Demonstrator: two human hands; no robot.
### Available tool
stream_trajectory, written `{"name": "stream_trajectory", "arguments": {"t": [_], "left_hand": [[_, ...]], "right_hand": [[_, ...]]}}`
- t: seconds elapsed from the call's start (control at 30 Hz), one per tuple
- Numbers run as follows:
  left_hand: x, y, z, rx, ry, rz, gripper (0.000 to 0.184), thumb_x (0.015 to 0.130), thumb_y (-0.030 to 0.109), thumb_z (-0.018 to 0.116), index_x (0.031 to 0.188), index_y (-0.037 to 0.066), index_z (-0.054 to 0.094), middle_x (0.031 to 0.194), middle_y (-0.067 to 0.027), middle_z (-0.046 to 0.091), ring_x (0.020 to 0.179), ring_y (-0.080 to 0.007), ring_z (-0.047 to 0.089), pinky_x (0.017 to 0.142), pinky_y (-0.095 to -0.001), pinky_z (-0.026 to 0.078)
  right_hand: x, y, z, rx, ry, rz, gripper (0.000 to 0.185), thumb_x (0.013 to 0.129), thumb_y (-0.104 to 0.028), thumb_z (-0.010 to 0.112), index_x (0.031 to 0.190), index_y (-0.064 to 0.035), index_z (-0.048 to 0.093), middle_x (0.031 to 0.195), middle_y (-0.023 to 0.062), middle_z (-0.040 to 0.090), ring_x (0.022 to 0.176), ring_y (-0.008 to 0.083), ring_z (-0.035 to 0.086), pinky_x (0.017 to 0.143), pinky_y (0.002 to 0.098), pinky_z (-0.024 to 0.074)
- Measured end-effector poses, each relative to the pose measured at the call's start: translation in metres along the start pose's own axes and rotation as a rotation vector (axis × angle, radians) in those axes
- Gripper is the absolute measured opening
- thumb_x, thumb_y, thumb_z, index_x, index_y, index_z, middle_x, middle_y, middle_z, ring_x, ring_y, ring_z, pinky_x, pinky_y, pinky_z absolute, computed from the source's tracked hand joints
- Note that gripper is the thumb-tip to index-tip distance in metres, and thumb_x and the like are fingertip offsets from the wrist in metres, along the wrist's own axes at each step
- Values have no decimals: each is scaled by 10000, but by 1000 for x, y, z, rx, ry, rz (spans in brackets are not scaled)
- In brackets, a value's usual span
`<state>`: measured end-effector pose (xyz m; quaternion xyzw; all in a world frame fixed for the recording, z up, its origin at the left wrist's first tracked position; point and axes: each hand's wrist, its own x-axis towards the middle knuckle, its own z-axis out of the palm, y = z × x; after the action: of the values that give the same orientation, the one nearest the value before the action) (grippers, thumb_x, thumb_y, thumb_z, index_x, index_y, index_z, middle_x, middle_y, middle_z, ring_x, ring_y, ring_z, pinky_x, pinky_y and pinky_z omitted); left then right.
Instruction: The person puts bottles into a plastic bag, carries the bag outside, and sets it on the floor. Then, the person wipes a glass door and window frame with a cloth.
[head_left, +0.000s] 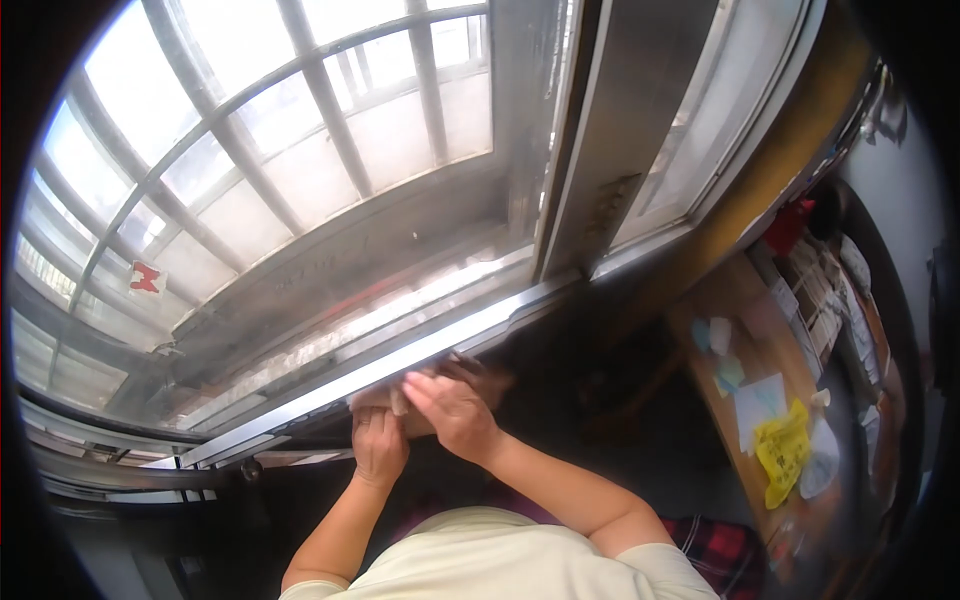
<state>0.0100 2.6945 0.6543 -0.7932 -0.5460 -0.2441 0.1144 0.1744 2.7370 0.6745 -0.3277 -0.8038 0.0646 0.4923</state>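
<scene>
Close together in front of my body, both hands are beside the metal window sill rail [410,352]. My left hand [380,447] is closed, with its fingers curled over the edge of a light brown piece [418,424]. Just to its right, my right hand [455,412] has its fingers pressed together at the same piece, with the thumb side toward the left hand. Part of this piece shows between the hands and more beyond the right one. Blur and the fingers hide what kind of thing it is.
A glass window [350,225] with curved metal bars rises in front, and a metal frame post [625,120] stands right of it. On the right, a wooden table [705,365] bears a yellow plastic bag [782,452] and papers. Red checked cloth [715,545] lies near my right side.
</scene>
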Motion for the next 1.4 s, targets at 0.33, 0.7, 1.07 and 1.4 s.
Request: {"name": "stream_trajectory", "arguments": {"t": [0.33, 0.7, 1.07, 1.4], "left_hand": [[73, 71, 64, 112, -28, 53, 380, 752, 121, 512, 1103, -20, 550, 1024, -191, 568, 977, -341, 544, 898, -487, 386], [107, 88, 65, 66, -10, 123, 271, 760, 138, 521, 976, -13, 584, 933, -152, 594, 914, -266, 583, 836, -373, 449], [3, -12, 2, 345, 62, 41, 308, 754, 155, 516, 992, -24, 594, 911, -166, 605, 860, -285, 592, 832, -400, 462], [53, 37, 43, 141, 19, 236, 285, 772, 143, 507, 1002, -1, 596, 961, -161, 609, 908, -279, 604, 842, -377, 458]], "right_hand": [[-18, 92, -34, -564, 10, 46, 253, 793, -174, 553, 1012, -107, 661, 1079, 26, 605, 953, 244, 522, 862, 416, 442], [-21, 106, -41, -552, 175, 190, 364, 779, -86, 590, 1130, 11, 590, 1200, 156, 562, 914, 352, 575, 793, 408, 485], [-17, -30, 76, -182, 76, 150, 401, 764, -69, 579, 1151, 38, 567, 1123, 223, 577, 862, 375, 582, 764, 408, 501], [-33, 65, 8, -721, 72, 221, 402, 791, -58, 497, 1183, -66, 583, 1223, 111, 563, 770, 299, 563, 708, 369, 491]]}}
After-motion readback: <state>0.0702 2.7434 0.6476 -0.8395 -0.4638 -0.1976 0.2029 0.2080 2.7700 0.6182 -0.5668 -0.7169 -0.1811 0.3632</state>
